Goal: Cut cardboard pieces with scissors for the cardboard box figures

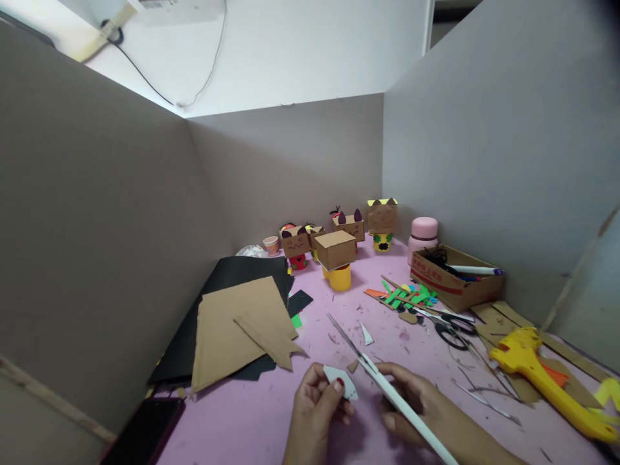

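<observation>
Near the front of the pink tabletop, my left hand pinches a small white card piece with a pointed corner between thumb and fingers. To its right, my right hand holds white-handled scissors, seen nearly edge-on. Their long blades point away and to the left, just beyond the card and apart from it. The grip inside my right hand is partly hidden. A white triangular scrap lies beyond the blades, and a small brown scrap sits between the card and the scissors.
Cardboard sheets lie over black card on the left, near a phone. Box-headed figures and a plain box on yellow cups stand behind. Rightward are a tool box, black-handled scissors and a yellow glue gun.
</observation>
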The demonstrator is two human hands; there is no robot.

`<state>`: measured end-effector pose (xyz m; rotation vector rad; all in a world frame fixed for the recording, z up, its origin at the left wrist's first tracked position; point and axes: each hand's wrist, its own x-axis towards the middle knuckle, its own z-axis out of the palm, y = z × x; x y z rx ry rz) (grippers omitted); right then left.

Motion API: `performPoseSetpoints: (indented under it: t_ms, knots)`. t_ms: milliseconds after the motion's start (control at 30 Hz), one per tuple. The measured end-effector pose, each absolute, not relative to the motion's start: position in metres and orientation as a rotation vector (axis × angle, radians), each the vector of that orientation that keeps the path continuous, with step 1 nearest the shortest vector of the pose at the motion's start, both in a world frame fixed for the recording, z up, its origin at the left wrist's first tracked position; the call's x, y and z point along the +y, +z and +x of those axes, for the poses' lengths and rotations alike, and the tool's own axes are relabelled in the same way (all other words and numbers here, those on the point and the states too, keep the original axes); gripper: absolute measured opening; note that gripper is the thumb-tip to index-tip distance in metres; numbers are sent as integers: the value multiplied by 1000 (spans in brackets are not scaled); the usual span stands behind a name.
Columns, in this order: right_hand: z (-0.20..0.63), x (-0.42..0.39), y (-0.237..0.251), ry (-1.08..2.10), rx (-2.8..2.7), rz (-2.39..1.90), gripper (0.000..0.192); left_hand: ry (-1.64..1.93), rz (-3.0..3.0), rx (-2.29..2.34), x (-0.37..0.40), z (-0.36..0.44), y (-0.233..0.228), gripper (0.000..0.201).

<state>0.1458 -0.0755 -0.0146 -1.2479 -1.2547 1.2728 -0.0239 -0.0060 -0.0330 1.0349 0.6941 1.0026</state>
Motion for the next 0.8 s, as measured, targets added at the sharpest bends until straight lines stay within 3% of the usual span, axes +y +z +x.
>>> performPoseSetpoints:
  t_ms: [333, 800]
  knots:
    - [142, -83, -5, 852, -1645, -1485, 50, 1142, 1137, 781, -2, -29, -25, 30]
    - [142, -83, -8, 829, -1651, -1445, 50, 1091, 1086, 698, -6, -29, -18, 27]
